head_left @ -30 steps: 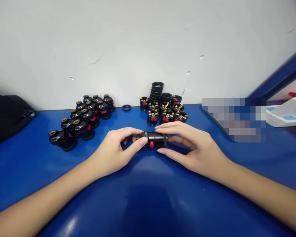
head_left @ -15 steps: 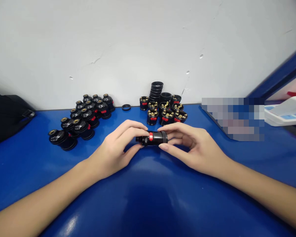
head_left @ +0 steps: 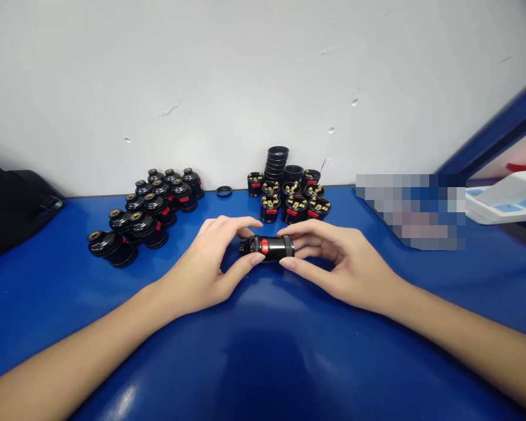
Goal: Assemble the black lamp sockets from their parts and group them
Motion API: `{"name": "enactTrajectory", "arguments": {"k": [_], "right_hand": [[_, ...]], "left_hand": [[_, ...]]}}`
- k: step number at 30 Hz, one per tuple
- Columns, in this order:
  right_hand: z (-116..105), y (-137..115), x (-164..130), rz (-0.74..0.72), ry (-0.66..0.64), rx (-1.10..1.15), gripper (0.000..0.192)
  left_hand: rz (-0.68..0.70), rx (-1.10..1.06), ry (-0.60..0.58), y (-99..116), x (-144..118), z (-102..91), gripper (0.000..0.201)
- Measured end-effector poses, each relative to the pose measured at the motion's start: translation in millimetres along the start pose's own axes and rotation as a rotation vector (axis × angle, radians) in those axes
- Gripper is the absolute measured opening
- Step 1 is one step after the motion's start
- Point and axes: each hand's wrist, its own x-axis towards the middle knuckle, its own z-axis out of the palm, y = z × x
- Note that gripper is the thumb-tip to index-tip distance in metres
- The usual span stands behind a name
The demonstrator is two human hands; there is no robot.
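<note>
Eleven capped sockets [head_left: 155,208], eight open sockets [head_left: 295,204], one held socket [head_left: 274,248], one loose ring [head_left: 224,195]

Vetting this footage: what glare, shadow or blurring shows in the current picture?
Head view: bright glare on the blue table, lower left; dark shadow or reflection, bottom centre. Head view: pixelated patch at right hides detail; the held black fitting looks fairly sharp.

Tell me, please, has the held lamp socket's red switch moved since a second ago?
Yes: the red switch on the lamp socket has shifted slightly toward the white wall.
</note>
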Motion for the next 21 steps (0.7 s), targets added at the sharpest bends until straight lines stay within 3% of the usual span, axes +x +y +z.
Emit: {"name": "enactTrajectory", "arguments": {"k": [7, 11, 16, 21], "right_hand": [[-1.0, 0.1, 1.4, 0.03, -0.026, -0.01, 0.032], [-0.8, 0.0, 1.1, 0.036, -0.035, -0.009, 0.032], [-0.6, 0.4, -0.2, 0.026, -0.049, -0.003, 0.034], [-1.0, 0.2, -0.8, 0.023, -0.055, -0.014, 0.034]], "left_hand": [[0.176, 0.005, 0.085, -3.2, 2.8, 2.2, 0.051], [0.108, 0.055, 0.049, -1.2, 3.1, 1.2, 0.07], [-0.023, 0.014, -0.081, 2.1, 1.9, -0.4, 0.039], [-0.003, -0.03, -0.048, 0.3, 0.6, -0.7, 0.041]]}}
